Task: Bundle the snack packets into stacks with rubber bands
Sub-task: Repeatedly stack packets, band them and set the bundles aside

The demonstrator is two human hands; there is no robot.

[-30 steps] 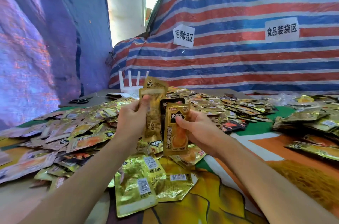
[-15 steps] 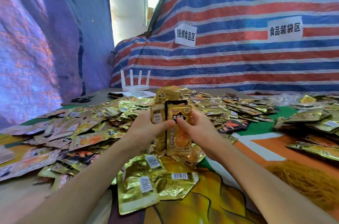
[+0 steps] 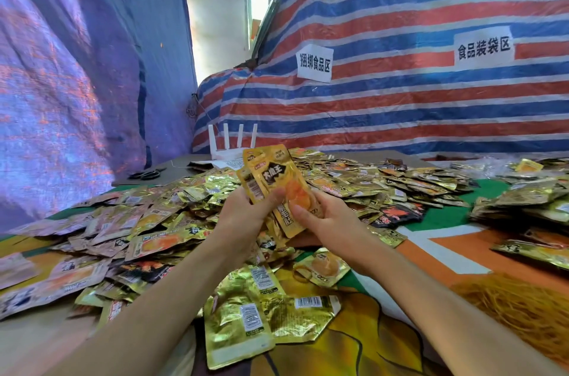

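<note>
Both hands are up over the table's middle, holding a stack of gold foil snack packets (image 3: 277,178) between them. The stack is tilted, top leaning far-left, printed front w/ black diamond label facing the camera. Left hand (image 3: 243,215) grips its lower left edge: thumb pressed flat on the front, other fingers behind the stack, so can't tell how they lie. Right hand (image 3: 326,218) grips the lower right: thumb on the orange picture, fingers curled round the back edge. Exact packet count is unclear, maybe 3 or 4.

Below and around the hands: loose pile of gold and brown snack packets (image 3: 147,221), spread left to far right over the multicoloured printed tablecloth (image 3: 446,221). A few lie barcode side up, nearest the camera. Near right: tangled heap of yellow-orange rubber bands (image 3: 508,311), well apart from the hands. Far left on the table: black scissors (image 3: 147,173) and a white four-antenna router (image 3: 232,144). Behind: red, white & blue striped tarp (image 3: 400,113) w/ two white paper signs (image 3: 314,63).
</note>
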